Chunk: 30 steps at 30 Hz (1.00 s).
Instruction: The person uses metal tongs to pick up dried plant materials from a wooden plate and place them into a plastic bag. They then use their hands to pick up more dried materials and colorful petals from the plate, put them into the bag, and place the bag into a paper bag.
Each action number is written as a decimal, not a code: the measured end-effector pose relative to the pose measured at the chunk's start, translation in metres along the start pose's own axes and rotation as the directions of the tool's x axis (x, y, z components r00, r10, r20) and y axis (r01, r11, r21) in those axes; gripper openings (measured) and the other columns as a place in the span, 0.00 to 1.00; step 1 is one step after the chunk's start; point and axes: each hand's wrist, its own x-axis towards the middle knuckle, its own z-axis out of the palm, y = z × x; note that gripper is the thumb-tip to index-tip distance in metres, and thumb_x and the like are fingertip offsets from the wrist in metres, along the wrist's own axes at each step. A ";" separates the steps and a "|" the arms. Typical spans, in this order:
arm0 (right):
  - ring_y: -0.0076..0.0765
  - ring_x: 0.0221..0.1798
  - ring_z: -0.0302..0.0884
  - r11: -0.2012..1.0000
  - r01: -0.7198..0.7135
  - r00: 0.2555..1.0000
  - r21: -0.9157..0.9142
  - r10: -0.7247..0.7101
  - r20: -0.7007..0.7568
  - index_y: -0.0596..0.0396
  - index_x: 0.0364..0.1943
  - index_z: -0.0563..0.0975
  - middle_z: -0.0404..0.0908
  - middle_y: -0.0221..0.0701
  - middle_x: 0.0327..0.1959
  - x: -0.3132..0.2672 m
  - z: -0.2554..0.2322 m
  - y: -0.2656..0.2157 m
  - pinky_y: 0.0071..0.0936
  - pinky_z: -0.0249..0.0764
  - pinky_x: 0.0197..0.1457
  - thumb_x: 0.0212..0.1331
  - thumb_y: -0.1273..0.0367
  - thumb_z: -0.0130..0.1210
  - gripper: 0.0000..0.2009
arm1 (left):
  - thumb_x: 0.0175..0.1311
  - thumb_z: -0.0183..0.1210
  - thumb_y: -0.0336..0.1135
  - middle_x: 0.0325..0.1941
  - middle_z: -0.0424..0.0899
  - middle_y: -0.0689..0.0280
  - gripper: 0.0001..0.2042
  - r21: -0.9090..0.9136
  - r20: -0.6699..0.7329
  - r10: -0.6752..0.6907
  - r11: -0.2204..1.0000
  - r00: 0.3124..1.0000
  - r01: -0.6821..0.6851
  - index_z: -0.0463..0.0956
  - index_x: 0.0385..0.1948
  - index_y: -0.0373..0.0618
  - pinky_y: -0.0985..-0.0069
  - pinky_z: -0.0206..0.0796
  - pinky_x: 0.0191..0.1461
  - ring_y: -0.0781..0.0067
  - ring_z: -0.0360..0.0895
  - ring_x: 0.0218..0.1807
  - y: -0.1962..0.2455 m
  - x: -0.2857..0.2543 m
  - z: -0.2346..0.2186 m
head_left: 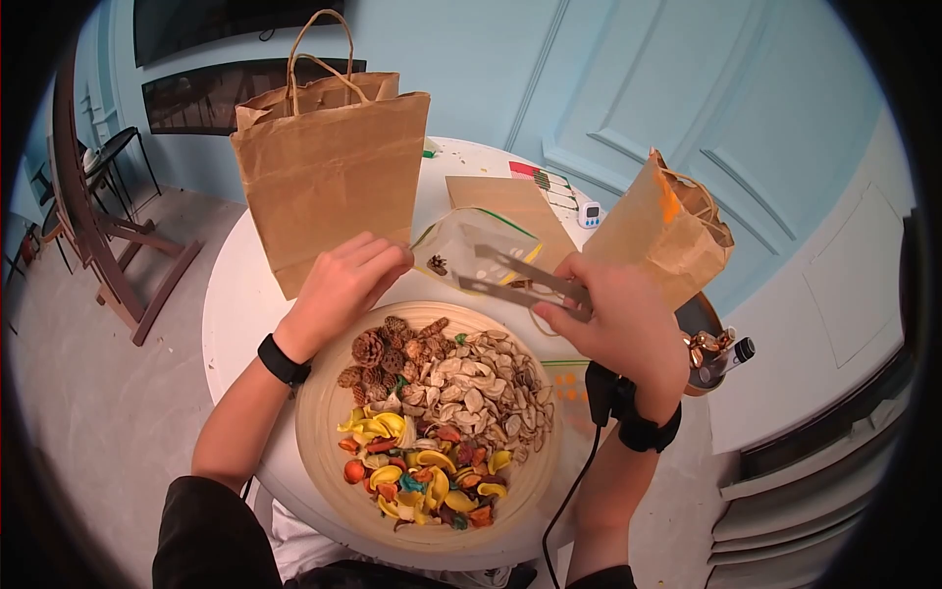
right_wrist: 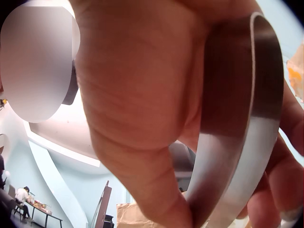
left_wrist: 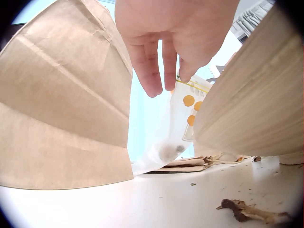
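My left hand [head_left: 348, 280] pinches the edge of a clear zip bag [head_left: 456, 236] behind a round wooden plate [head_left: 319, 456]; a small brown cone lies in the bag. In the left wrist view the bag [left_wrist: 164, 137] hangs from the fingertips of the left hand [left_wrist: 175, 33]. Metal tongs [head_left: 535, 272] are gripped in my right hand [head_left: 623, 319], their tips apart over the bag. The right wrist view shows the right hand [right_wrist: 137, 95] round the tongs' bent end [right_wrist: 228, 142]. On the plate are pine cones [head_left: 368, 348], pale dried slices [head_left: 471, 388] and coloured dried pieces [head_left: 432, 481].
A tall paper bag [head_left: 334, 177] stands at the back left of the white table [head_left: 235, 324], a smaller one [head_left: 662, 236] at the right. A white timer [head_left: 589, 215] sits beyond. At the right edge is a container [head_left: 699, 319] of metallic items. A dark cable [head_left: 574, 481] hangs from the right wrist.
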 end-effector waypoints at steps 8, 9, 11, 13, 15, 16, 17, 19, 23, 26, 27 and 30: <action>0.52 0.32 0.84 0.997 -0.053 0.977 0.059 0.040 0.210 0.57 0.45 0.84 0.84 0.42 0.27 0.006 0.006 -0.013 0.41 0.78 0.40 0.57 0.53 0.65 0.22 | 0.63 0.65 0.24 0.38 0.85 0.64 0.06 0.010 -0.017 -0.008 1.000 1.000 0.008 0.78 0.37 0.43 0.65 0.75 0.44 0.59 0.81 0.41 -0.001 0.000 0.001; 0.51 0.32 0.84 0.996 -0.042 0.975 0.076 0.024 0.221 0.56 0.46 0.84 0.84 0.42 0.27 0.007 0.010 -0.009 0.41 0.78 0.40 0.57 0.53 0.65 0.21 | 0.63 0.66 0.24 0.38 0.85 0.64 0.06 0.010 -0.017 -0.006 1.000 1.000 0.006 0.78 0.37 0.43 0.65 0.75 0.44 0.59 0.81 0.41 -0.002 0.000 0.001; 0.48 0.32 0.85 0.987 -0.008 0.972 0.159 -0.030 0.234 0.53 0.48 0.83 0.84 0.40 0.27 0.008 0.010 -0.006 0.41 0.78 0.39 0.57 0.56 0.65 0.19 | 0.63 0.66 0.25 0.38 0.85 0.64 0.06 0.010 -0.022 -0.003 1.000 1.000 0.003 0.78 0.37 0.43 0.65 0.75 0.43 0.60 0.81 0.40 -0.001 0.000 0.001; 0.43 0.33 0.86 0.957 0.035 0.967 0.289 -0.105 0.231 0.50 0.50 0.81 0.83 0.39 0.27 0.007 0.005 -0.006 0.40 0.77 0.38 0.58 0.59 0.66 0.18 | 0.63 0.66 0.25 0.37 0.84 0.64 0.06 0.011 -0.029 -0.002 1.000 1.000 0.002 0.79 0.38 0.43 0.65 0.74 0.43 0.60 0.80 0.40 -0.001 0.000 0.000; 0.36 0.35 0.87 0.953 0.013 0.964 0.302 -0.093 0.249 0.47 0.51 0.79 0.84 0.35 0.28 0.007 -0.001 -0.008 0.37 0.78 0.38 0.59 0.63 0.67 0.17 | 0.64 0.65 0.27 0.34 0.82 0.64 0.05 0.011 -0.057 0.009 1.000 0.998 -0.009 0.78 0.37 0.44 0.63 0.73 0.40 0.60 0.78 0.38 -0.002 0.001 0.001; 0.32 0.35 0.87 0.951 0.002 0.962 0.309 -0.086 0.259 0.45 0.52 0.79 0.85 0.33 0.29 0.006 -0.004 -0.010 0.35 0.79 0.39 0.60 0.66 0.68 0.17 | 0.65 0.64 0.28 0.33 0.81 0.64 0.04 0.011 -0.071 0.015 1.000 0.997 -0.014 0.77 0.37 0.45 0.63 0.72 0.39 0.60 0.77 0.37 -0.002 0.001 0.001; 0.30 0.37 0.88 0.930 0.014 0.972 0.368 -0.099 0.213 0.47 0.52 0.80 0.86 0.32 0.30 0.006 -0.006 -0.011 0.33 0.81 0.40 0.60 0.67 0.69 0.16 | 0.65 0.64 0.28 0.33 0.81 0.64 0.05 0.010 -0.073 0.010 1.000 0.997 -0.009 0.77 0.37 0.45 0.63 0.72 0.39 0.60 0.77 0.37 -0.002 0.001 0.001; 0.25 0.39 0.89 0.876 0.047 0.986 0.481 -0.118 0.119 0.50 0.51 0.81 0.88 0.30 0.32 0.004 -0.009 -0.014 0.27 0.84 0.42 0.59 0.70 0.71 0.16 | 0.65 0.64 0.28 0.33 0.81 0.64 0.05 0.011 -0.078 -0.001 1.000 0.997 0.002 0.77 0.38 0.45 0.62 0.72 0.39 0.60 0.77 0.37 -0.001 0.000 0.001; 0.25 0.42 0.90 0.834 0.038 0.999 0.550 -0.032 -0.021 0.59 0.48 0.85 0.89 0.32 0.38 0.005 -0.004 -0.008 0.22 0.87 0.48 0.54 0.74 0.75 0.16 | 0.65 0.64 0.29 0.33 0.81 0.64 0.05 0.021 -0.073 -0.021 1.000 0.997 0.023 0.77 0.38 0.45 0.62 0.73 0.39 0.60 0.77 0.37 -0.001 0.000 0.000; 0.28 0.44 0.91 0.794 -0.020 0.999 0.607 0.031 -0.008 0.63 0.46 0.85 0.90 0.35 0.41 0.005 -0.009 -0.011 0.23 0.87 0.49 0.51 0.77 0.76 0.17 | 0.65 0.64 0.28 0.33 0.82 0.64 0.05 0.002 -0.076 -0.029 1.000 0.997 0.029 0.77 0.38 0.45 0.62 0.73 0.39 0.60 0.77 0.37 -0.001 0.000 0.000; 0.29 0.44 0.91 0.777 -0.032 0.999 0.628 0.038 0.003 0.63 0.46 0.85 0.89 0.35 0.42 0.005 -0.010 -0.009 0.24 0.88 0.49 0.50 0.78 0.76 0.17 | 0.65 0.64 0.28 0.33 0.82 0.64 0.05 -0.008 -0.075 -0.031 0.999 0.997 0.031 0.77 0.38 0.45 0.62 0.73 0.39 0.60 0.78 0.37 -0.001 0.000 -0.001; 0.31 0.47 0.90 0.746 0.035 0.999 0.666 -0.002 -0.051 0.64 0.46 0.85 0.89 0.36 0.43 0.007 -0.007 -0.003 0.26 0.88 0.49 0.49 0.80 0.75 0.17 | 0.65 0.64 0.28 0.33 0.82 0.64 0.05 -0.020 -0.075 -0.039 0.999 0.996 0.037 0.77 0.38 0.45 0.62 0.73 0.39 0.60 0.78 0.37 0.000 0.000 -0.002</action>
